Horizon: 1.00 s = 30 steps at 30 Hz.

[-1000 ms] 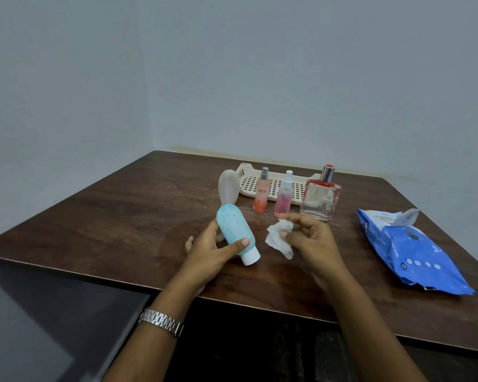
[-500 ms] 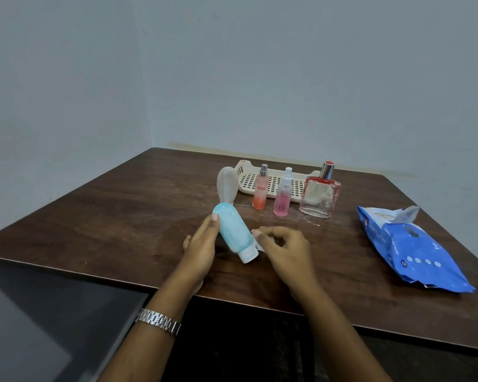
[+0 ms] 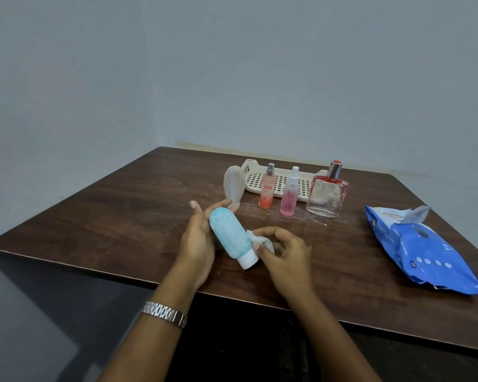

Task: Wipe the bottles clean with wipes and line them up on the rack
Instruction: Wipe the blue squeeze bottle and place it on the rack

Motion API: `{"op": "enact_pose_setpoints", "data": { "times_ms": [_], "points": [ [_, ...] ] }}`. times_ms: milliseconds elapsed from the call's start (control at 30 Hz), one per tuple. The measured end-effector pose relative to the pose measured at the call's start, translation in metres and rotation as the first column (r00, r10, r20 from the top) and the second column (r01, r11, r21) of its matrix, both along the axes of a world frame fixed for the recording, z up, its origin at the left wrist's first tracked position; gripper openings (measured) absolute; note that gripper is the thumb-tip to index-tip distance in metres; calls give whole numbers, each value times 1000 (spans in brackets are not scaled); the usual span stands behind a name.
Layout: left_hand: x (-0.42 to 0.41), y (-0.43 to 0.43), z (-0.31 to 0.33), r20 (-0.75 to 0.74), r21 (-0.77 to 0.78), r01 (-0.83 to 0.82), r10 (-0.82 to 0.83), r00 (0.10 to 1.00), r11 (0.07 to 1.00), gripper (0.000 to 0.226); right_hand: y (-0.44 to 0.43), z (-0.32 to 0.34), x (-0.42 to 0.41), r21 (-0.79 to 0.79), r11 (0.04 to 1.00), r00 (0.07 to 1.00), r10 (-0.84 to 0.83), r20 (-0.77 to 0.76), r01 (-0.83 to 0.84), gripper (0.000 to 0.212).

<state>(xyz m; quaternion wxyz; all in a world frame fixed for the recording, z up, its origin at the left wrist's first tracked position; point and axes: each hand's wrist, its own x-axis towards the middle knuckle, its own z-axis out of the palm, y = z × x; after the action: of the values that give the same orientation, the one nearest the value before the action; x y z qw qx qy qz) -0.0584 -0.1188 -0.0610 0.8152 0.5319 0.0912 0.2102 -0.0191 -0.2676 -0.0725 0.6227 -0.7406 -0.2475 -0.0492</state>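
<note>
My left hand (image 3: pixel 196 241) holds a teal squeeze bottle (image 3: pixel 229 235) tilted above the table, white cap pointing down toward me. Its fingers reach behind the bottle and the thumb sticks up on the left. My right hand (image 3: pixel 284 257) pinches a crumpled white wipe (image 3: pixel 262 241) against the bottle's right side just above the cap. Behind them stand a whitish squeeze bottle (image 3: pixel 233 186), an orange spray bottle (image 3: pixel 267 191), a pink spray bottle (image 3: pixel 289 197) and a square glass perfume bottle (image 3: pixel 326 197). The cream perforated rack (image 3: pixel 279 180) lies behind this row with nothing on it.
A blue pack of wipes (image 3: pixel 420 249) lies at the right of the brown wooden table (image 3: pixel 122 216), a wipe poking from its opening. The table's front edge runs just below my wrists. A grey wall rises behind the rack.
My right hand brought the wipe from mid-air onto the teal bottle near its cap. My left thumb left the bottle's front, and the bottle turned slightly in that hand.
</note>
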Motion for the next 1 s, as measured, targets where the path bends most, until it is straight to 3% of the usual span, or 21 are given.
{"op": "enact_pose_setpoints", "data": {
  "times_ms": [133, 233, 367, 633, 900, 1000],
  "points": [
    [13, -7, 10, 42, -296, 22, -10, 999, 955, 81, 0, 1, -2, -5, 1000, 999, -8, 51, 8, 23],
    [26, -11, 13, 32, -419, -3, 18, 999, 908, 80, -1, 2, -5, -1, 999, 992, -35, 121, 36, 27],
    [31, -11, 8, 15, -449, 21, -16, 1000, 893, 76, -5, 3, -6, 3, 996, 975, -92, 203, 93, 42],
    [31, -12, 2, -2, -435, -1, 0, 1000, 901, 71, -2, 3, -11, -65, 996, 979, -43, 198, 57, 21],
    [30, -15, 0, -7, -424, -43, 44, 999, 905, 70, -4, 2, -16, -202, 977, 907, 29, 421, 63, 25],
    [30, -15, 0, -11, -425, -48, 48, 999, 904, 69, -9, 3, -14, -225, 973, 906, 44, 422, 58, 24]
  ]
}}
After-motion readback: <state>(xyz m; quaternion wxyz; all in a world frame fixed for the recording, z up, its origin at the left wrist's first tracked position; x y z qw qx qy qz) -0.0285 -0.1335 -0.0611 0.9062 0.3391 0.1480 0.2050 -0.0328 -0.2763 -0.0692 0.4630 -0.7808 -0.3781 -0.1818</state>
